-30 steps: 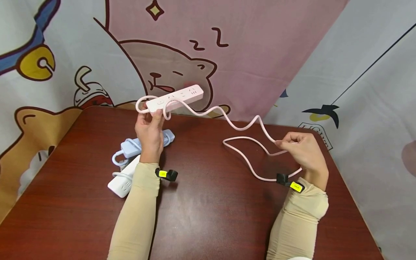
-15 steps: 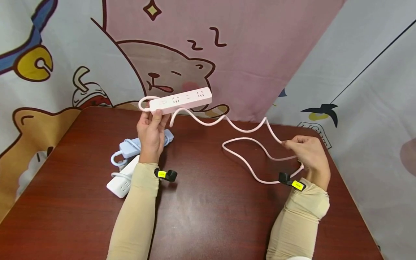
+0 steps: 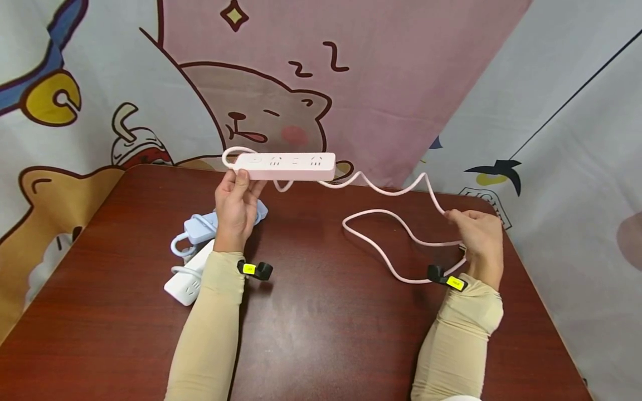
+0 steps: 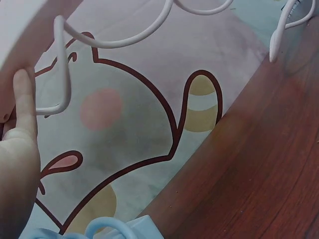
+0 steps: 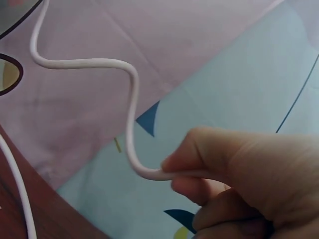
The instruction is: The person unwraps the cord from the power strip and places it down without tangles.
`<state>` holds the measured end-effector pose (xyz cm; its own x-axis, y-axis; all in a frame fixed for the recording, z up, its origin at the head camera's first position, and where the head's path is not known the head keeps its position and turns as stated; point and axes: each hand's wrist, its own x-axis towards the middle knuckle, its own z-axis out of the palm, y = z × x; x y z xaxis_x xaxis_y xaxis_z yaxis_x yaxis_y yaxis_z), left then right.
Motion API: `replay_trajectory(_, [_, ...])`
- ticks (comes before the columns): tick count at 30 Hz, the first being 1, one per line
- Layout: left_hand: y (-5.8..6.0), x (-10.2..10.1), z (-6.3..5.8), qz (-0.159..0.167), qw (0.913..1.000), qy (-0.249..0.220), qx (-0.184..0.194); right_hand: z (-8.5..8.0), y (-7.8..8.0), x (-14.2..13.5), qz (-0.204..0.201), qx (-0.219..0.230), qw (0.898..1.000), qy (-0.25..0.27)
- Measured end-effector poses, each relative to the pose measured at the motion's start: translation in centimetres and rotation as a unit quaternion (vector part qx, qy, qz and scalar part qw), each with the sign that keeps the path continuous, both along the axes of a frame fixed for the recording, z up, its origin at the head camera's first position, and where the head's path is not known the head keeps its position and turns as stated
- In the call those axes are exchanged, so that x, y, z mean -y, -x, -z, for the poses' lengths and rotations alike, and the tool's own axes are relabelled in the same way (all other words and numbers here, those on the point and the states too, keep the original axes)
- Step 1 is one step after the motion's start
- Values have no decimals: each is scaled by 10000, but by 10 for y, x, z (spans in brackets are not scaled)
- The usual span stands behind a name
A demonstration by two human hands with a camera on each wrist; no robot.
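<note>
My left hand (image 3: 236, 209) grips a pink power strip (image 3: 286, 166) by its left end, thumb on the near side, and holds it level above the back of the table. Its socket face shows in the head view. A wavy pink cord (image 3: 396, 193) runs behind the strip to the right. Between thumb and forefinger my right hand (image 5: 254, 174) pinches this cord, as the right wrist view shows. Past that hand the cord hangs in a loop over the table's right side. The left wrist view has only part of the strip (image 4: 25, 35) and a finger on it.
On the brown table (image 3: 321, 323), left of my left forearm, lie a blue power strip (image 3: 198, 228) and a white power strip (image 3: 188, 281), each with cord around it. My left hand and arm partly cover them. A cartoon-printed curtain (image 3: 401, 83) hangs behind the table.
The strip has turned from a slant to level and shifted a little right. My right hand has moved slightly right, and the wavy cord stretches further right with it.
</note>
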<state>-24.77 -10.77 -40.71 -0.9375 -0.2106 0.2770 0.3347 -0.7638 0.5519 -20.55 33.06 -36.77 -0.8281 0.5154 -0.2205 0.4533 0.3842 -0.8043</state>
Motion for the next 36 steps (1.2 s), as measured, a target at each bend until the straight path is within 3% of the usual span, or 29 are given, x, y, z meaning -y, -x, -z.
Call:
replay_trajectory(5, [-2, 2, 1, 216, 9988, 437, -81, 2, 5, 1, 608, -466, 9961, 438])
replay_trajectory(14, [-7, 5, -2, 580, 9929, 1039, 62, 1, 7, 2, 1381, -1474, 9732, 1099])
replay_trajectory(20, [-7, 6, -3, 938, 9822, 1574, 402, 0, 7, -1, 1689, -1761, 9589, 1451])
replay_trajectory(24, [-7, 3, -4, 1117, 9707, 1984, 768, -1, 6, -3, 1774, -1709, 9582, 1456])
replay_trajectory(28, [-6, -3, -5, 1209, 9514, 2552, 1230, 1, 6, -5, 1721, -1556, 9647, 1248])
replay_trajectory(30, [-6, -7, -5, 1189, 9339, 3003, 1537, 1, 6, -6, 1700, -1465, 9673, 1185])
replay_trajectory(32, [-6, -12, -3, 1139, 9090, 3564, 1836, 3, 5, -8, 1690, -1311, 9703, 1131])
replay_trajectory(36, [-8, -24, 2, 1118, 8492, 4693, 2150, 11, 5, -14, 1658, -933, 9778, 877])
